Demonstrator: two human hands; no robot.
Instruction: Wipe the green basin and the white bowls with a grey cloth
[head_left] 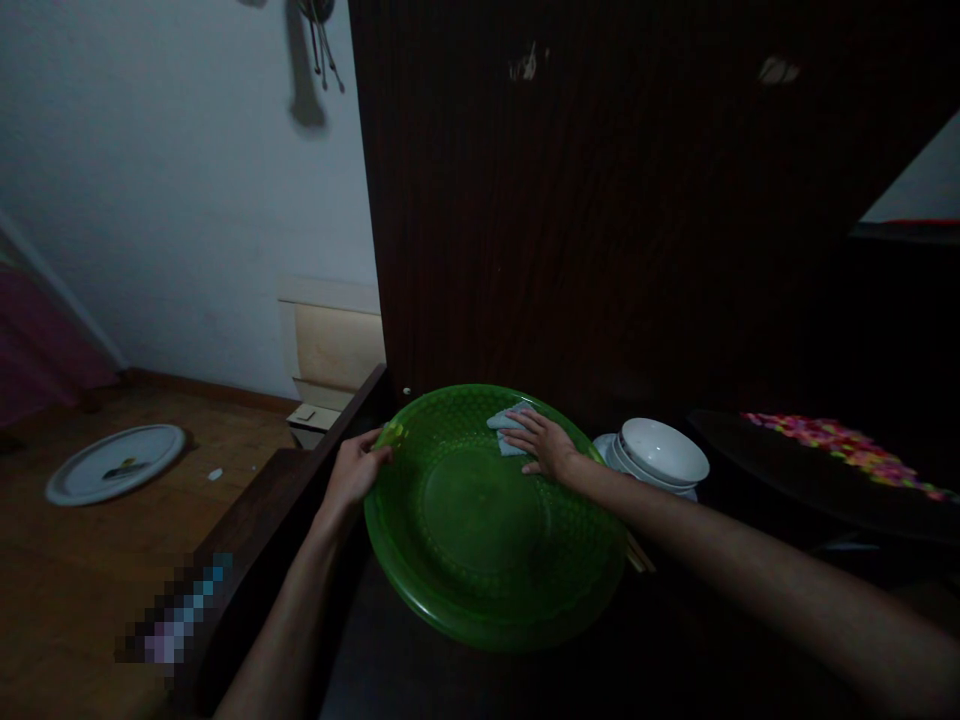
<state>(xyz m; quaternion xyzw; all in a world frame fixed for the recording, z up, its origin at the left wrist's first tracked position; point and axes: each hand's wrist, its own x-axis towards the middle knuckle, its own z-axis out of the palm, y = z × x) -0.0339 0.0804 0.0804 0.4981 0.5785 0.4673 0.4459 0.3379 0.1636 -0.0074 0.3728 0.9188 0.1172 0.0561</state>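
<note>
Plainly, in the head view, my left hand [356,470] is clamped on the left side of the green basin [480,505], its thumb over the rim, right beside a brighter yellow-green patch there. My right hand [547,447] lies on a pale cloth [498,421] at the basin's far inner wall, a little right of the middle; its fingers are stretched out and slightly apart over the cloth rather than curled around it. The basin sits in front of me between my forearms, its inside facing up toward me, above a dark surface [375,640]; whether it rests fully on that, I cannot tell. Just past its right side, beyond my right forearm, a white bowl [664,450] tops a small stack of white dishes, and thin sticks [640,554] poke out near the basin's lower right edge. Farther right, many small pink, red and yellow pieces [840,455] are strewn over something dark, too dim for me to make out. Behind the basin stands a tall dark wooden panel [600,230] with two pale worn marks. To the left, well apart from my hands, a round white dish-like thing [75,485] lies on the brown floor [255,505], near a white scrap [215,474].
</note>
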